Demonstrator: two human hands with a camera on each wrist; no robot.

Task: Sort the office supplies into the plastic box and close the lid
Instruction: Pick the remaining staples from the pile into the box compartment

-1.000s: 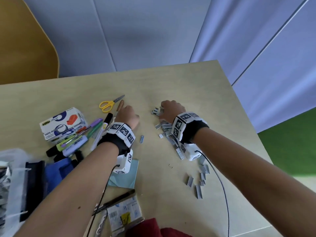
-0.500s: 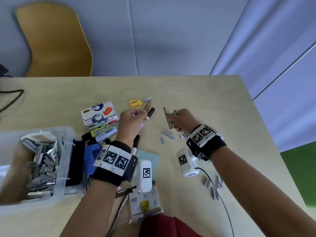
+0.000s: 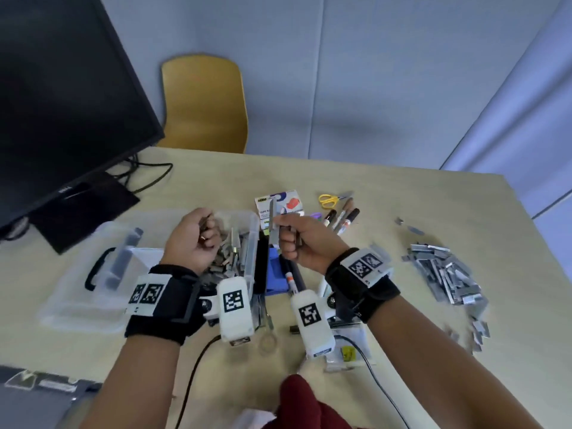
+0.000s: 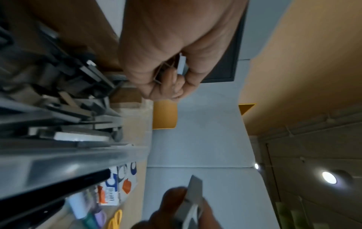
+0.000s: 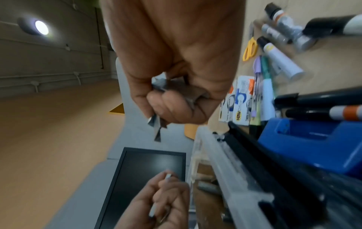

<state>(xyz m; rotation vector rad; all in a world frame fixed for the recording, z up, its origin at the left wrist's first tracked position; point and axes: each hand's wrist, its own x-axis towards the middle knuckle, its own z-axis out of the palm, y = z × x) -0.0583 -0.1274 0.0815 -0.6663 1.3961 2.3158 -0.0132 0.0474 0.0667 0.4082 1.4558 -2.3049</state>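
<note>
Over the clear plastic box [image 3: 252,239], which sits on the table [image 3: 216,181] left of centre and already holds a heap of grey staple strips [image 3: 230,253], we have both hands raised. Our left hand [image 3: 195,238] is curled into a fist above the box's left part, fingers closed round a few staple strips that only the wrist views show clearly. Our right hand [image 3: 301,239] is just right of the box's right wall, fingers wrapped round a bundle of staple strips, one long strip [image 3: 271,222] standing upright out of the top of the fist.

Left of the box lies its clear lid [image 3: 102,274] with a black handle, flat on the table. Against the box's right wall lie a black item and a blue one [image 3: 277,274], which we cannot identify. Farther off sit a tape dispenser carton [image 3: 283,202], several markers [image 3: 343,219] and yellow-handled scissors [image 3: 329,199]. Well to the right, a loose pile of staple strips [image 3: 445,275] is spread over the table. At the far left stands a dark monitor [image 3: 62,103], with a yellow chair [image 3: 204,103] behind the table.
</note>
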